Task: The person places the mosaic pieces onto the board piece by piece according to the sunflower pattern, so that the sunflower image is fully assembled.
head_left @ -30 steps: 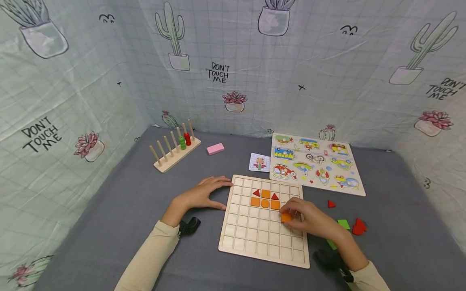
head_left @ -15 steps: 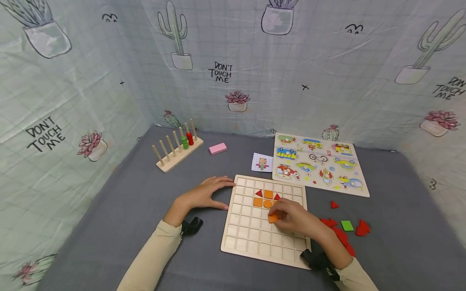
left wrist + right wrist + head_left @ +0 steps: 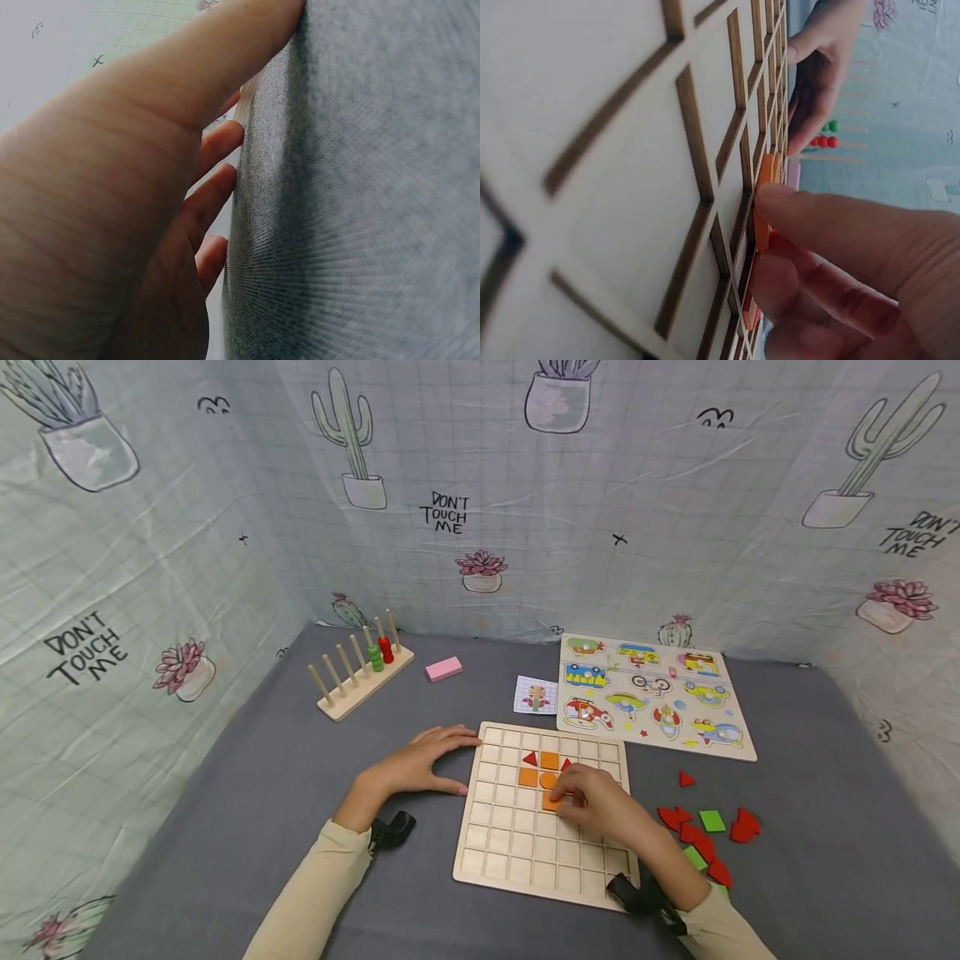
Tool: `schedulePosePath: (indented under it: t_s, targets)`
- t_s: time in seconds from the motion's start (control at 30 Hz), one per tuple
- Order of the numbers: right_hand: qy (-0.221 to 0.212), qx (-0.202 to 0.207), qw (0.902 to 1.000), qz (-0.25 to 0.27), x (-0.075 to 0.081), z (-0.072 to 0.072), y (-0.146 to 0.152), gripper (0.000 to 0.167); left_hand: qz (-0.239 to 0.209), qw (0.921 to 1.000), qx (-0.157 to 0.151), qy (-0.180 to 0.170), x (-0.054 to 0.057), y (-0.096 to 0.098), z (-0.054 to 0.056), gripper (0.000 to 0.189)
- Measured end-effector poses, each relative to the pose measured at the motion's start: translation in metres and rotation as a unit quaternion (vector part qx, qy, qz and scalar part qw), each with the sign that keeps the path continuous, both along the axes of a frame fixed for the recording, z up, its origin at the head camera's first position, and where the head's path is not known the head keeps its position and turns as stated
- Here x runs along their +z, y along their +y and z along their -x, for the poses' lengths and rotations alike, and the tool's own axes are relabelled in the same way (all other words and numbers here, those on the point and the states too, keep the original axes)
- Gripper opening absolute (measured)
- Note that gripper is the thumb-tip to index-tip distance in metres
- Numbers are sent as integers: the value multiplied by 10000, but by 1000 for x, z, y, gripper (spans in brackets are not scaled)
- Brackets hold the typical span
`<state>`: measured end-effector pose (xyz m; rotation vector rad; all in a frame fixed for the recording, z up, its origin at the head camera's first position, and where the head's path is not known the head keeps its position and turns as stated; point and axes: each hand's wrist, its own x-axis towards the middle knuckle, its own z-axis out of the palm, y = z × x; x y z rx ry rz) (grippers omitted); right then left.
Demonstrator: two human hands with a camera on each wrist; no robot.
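Note:
A wooden grid board (image 3: 495, 839) lies on the grey cloth. My right hand (image 3: 600, 806) pinches an orange square tile (image 3: 551, 800) between thumb and fingers, at the cell just below an orange round tile (image 3: 548, 780). In the right wrist view this orange tile (image 3: 763, 225) looks slightly tilted at the board's surface. Around the round tile sit orange squares (image 3: 550, 761) and red triangles (image 3: 530, 759); my hand partly covers those on the right. My left hand (image 3: 412, 766) touches the board's left edge with spread, relaxed fingers (image 3: 217, 142).
Loose red pieces (image 3: 697, 841) and green squares (image 3: 712, 821) lie right of the board. Behind stand a picture card (image 3: 536, 695), a vehicle puzzle board (image 3: 652, 693), a pink block (image 3: 444, 668) and a peg stand (image 3: 367, 681) with green and red beads.
My right hand has moved left across the board with the orange square tile, from a right-hand column to the cell below the round tile. The left hand stays at the board's edge.

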<state>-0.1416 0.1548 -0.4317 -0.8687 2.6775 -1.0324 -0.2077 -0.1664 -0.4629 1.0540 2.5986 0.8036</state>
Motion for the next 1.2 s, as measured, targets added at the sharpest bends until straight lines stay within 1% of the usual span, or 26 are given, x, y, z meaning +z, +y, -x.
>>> schedulePosePath:
  t_s: [0.1, 0.27, 0.47, 0.57, 0.77, 0.93, 1.1, 1.2]
  targets:
    - [-33, -159, 9999, -8, 1, 0, -2, 11, 10, 10000, -6, 0, 1, 0, 0, 74]
    - [-33, -288, 9996, -43, 0, 1, -5, 9, 30, 10000, 12, 12, 5, 1, 0, 74]
    - [51, -294, 9995, -102, -1, 1, -4, 9, 23, 10000, 24, -19, 6, 1, 0, 74]
    - [16, -317, 9995, -88, -2, -1, -1, 9, 14, 10000, 22, -44, 6, 1, -1, 74]
    - [-101, -468, 9988, 30, 1, -1, 17, 13, -12, 10000, 46, -63, 5, -2, -2, 74]
    - [-47, -598, 9981, 112, 4, -1, 34, 18, -26, 10000, 51, -46, 4, -2, -1, 74]
    - [115, -815, 9966, 92, 5, -6, 55, 21, -38, 10000, 8, -31, 4, -1, -1, 74]
    - [343, -910, 9952, 43, 4, -10, 69, 22, -10, 10000, 8, -48, 2, 0, -1, 74]
